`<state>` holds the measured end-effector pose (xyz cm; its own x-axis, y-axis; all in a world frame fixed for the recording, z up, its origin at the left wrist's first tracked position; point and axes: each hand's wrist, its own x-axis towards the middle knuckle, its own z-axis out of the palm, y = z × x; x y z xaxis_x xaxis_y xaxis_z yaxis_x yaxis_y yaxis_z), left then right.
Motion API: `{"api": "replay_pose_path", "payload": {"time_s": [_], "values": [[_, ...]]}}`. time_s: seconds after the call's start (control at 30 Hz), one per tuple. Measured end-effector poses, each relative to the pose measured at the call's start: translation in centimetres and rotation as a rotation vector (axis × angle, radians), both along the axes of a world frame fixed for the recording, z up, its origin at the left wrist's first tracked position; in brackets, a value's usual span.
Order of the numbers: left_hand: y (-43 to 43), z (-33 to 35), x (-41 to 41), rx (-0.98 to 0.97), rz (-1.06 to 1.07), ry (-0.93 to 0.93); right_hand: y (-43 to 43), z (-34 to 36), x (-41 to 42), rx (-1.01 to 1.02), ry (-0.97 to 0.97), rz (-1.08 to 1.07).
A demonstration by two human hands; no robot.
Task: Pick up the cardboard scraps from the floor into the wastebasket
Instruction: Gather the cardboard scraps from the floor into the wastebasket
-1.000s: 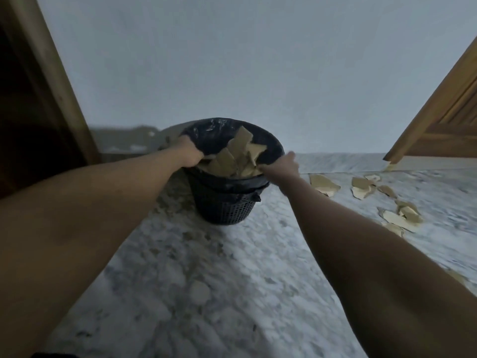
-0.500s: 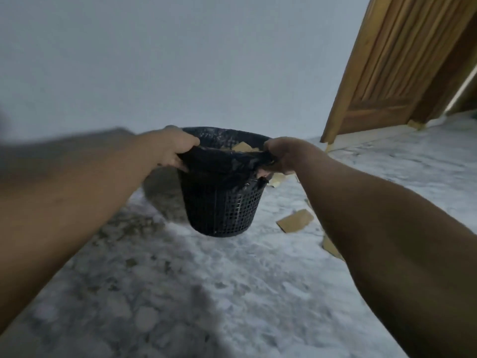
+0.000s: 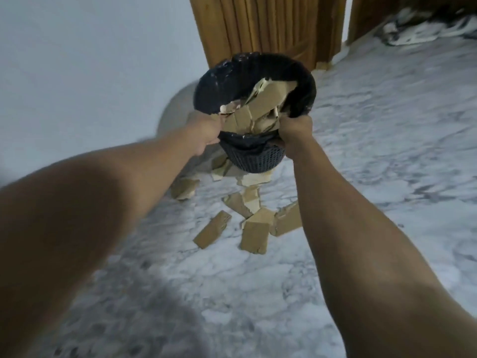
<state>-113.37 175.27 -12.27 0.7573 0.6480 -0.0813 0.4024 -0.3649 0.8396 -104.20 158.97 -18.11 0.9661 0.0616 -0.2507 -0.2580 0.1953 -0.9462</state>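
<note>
No legible text, label, brand, number or sign was noted on the wastebasket (image 3: 254,160), cardboard scraps (image 3: 254,237) or door (image 3: 265,24).

Home interior, marble floor (image 3: 361,151), wooden door (image 3: 263,27), plain painted wall (image 3: 90,60)

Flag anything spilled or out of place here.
The left hand and right hand hold the wastebasket by its rim, apparently tipped; cardboard scraps crowd its mouth, and loose scraps lie scattered on the marble floor beneath.
</note>
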Motion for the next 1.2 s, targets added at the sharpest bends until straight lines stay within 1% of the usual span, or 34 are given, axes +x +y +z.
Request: {"api": "replay_pose_path", "payload": {"time_s": [0.1, 0.2, 0.27, 0.37, 0.43, 0.53, 0.63, 0.73, 0.77, 0.83, 0.9, 0.97, 1.0, 1.03, 1.1, 1.13, 1.2], "values": [[-2.9, -1.5, 3.7, 0.111, -0.108, 0.086, -1.7, -2.1, 4.1, 0.003, -0.009, -0.123], [-4.2, -4.7, 6.3, 0.178, -0.208, 0.139, -2.1, -3.2, 5.4, -0.047, -0.023, -0.202], [-4.2, -6.9, 7.8, 0.198, -0.249, 0.123, -2.3, -4.3, 6.1, -0.086, -0.019, -0.233], [-3.8, -10.0, 10.0, 0.162, -0.283, 0.086, -3.3, -6.4, 7.7, -0.118, 0.014, -0.279], [-4.1, -11.3, 11.2, 0.159, -0.332, 0.024, -4.1, -7.4, 8.5, -0.118, 0.035, -0.298], [-4.7, -12.2, 13.7, 0.164, -0.358, -0.073, -5.3, -8.0, 9.7, -0.053, 0.045, -0.296], [-5.2, -11.9, 16.3, 0.108, -0.310, -0.093, -5.7, -7.8, 10.3, -0.015, 0.030, -0.284], [-5.4, -12.0, 18.5, 0.055, -0.310, -0.084, -5.3, -8.4, 10.0, -0.019, -0.023, -0.161], [-5.5, -11.9, 19.0, 0.042, -0.312, -0.072, -5.1, -8.7, 9.6, -0.050, -0.034, -0.103], [-5.4, -11.7, 19.7, 0.040, -0.322, -0.052, -4.9, -9.6, 9.0, -0.162, -0.056, 0.008], [-5.4, -11.6, 19.5, 0.041, -0.321, -0.078, -4.9, -10.1, 8.4, -0.299, -0.135, 0.062], [-5.4, -12.8, 18.2, 0.027, -0.295, -0.133, -5.1, -10.9, 7.8, -0.550, -0.194, 0.058], [-5.3, -14.0, 17.2, 0.037, -0.285, -0.128, -5.2, -11.6, 7.1, -0.687, -0.183, 0.079], [-5.0, -15.7, 16.2, 0.066, -0.297, -0.085, -5.1, -12.3, 6.3, -0.802, -0.138, 0.110], [-3.8, -19.9, 13.9, 0.172, -0.423, 0.121, -4.3, -13.9, 4.6, -0.972, -0.009, 0.213], [-3.1, -22.0, 13.1, 0.265, -0.537, 0.235, -3.8, -15.2, 3.9, -1.043, 0.055, 0.283], [-2.1, -25.6, 12.3, 0.467, -0.791, 0.394, -2.7, -17.2, 2.2, -1.187, 0.180, 0.410]]}}
